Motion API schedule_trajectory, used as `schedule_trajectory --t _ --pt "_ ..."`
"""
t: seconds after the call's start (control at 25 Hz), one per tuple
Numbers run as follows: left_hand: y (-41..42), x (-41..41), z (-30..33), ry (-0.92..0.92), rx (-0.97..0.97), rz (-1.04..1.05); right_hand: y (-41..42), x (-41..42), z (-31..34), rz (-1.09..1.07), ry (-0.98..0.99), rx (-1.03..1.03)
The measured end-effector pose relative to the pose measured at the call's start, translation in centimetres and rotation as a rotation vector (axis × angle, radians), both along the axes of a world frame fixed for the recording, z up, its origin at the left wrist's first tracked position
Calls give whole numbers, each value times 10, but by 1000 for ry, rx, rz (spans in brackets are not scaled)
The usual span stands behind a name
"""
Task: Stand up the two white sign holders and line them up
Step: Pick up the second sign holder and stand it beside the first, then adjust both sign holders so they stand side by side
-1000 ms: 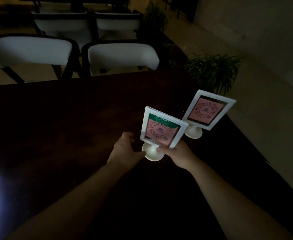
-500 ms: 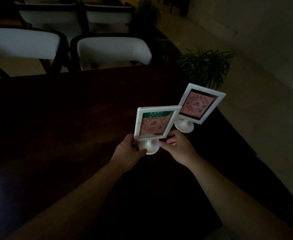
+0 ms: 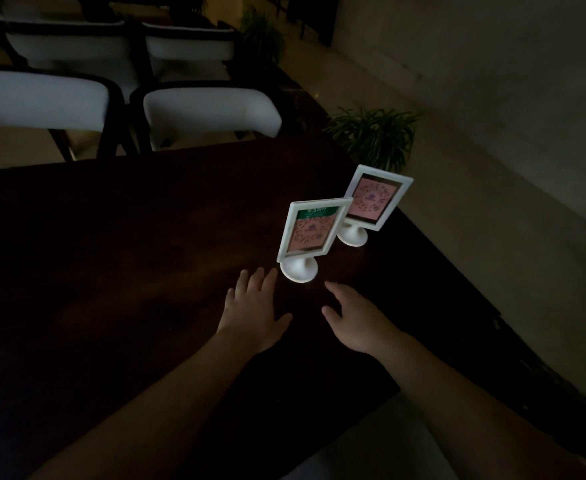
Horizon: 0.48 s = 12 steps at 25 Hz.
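Dim room, dark wooden table (image 3: 118,258) filling most of the view, its right edge running diagonally beside a pale floor (image 3: 492,278).

Near holder (image 3: 310,233): white frame on a round white foot, upright on the table toward its right side, pink printed card with a green band at top. Frame faces the camera, turned slightly left.

Far holder (image 3: 374,202): same make, upright just behind and to the right of the near one, close to the table edge, pink card. The near frame's upper right corner overlaps its lower left corner in the view; the two feet stand apart.

Left hand (image 3: 253,310): flat over the table, fingers spread and pointing at the near holder's foot, fingertips just short of it, holding nothing.

Right hand (image 3: 357,317): loosely open, fingers slightly curled, just right of and below the same foot, not touching it, holding nothing.

Chairs (image 3: 212,112): white backs with dark frames, two at the table's far edge, more behind them.

Plant (image 3: 374,133): green, on the floor beyond the table's far right corner; a second plant (image 3: 264,36) farther back.

Wall (image 3: 492,64): plain, pale, along the right.
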State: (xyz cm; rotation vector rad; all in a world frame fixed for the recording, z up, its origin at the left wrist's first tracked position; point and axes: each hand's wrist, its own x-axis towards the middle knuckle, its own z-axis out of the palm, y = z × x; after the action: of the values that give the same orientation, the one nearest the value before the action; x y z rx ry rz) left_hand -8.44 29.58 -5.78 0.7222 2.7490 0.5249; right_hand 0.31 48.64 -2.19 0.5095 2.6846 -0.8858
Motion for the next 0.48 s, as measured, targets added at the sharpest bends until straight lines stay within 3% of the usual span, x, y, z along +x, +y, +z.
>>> schedule_trajectory --t 0.48 --pt "32 0 -20 35 -219 -125 3 -31 -30 217 -81 108"
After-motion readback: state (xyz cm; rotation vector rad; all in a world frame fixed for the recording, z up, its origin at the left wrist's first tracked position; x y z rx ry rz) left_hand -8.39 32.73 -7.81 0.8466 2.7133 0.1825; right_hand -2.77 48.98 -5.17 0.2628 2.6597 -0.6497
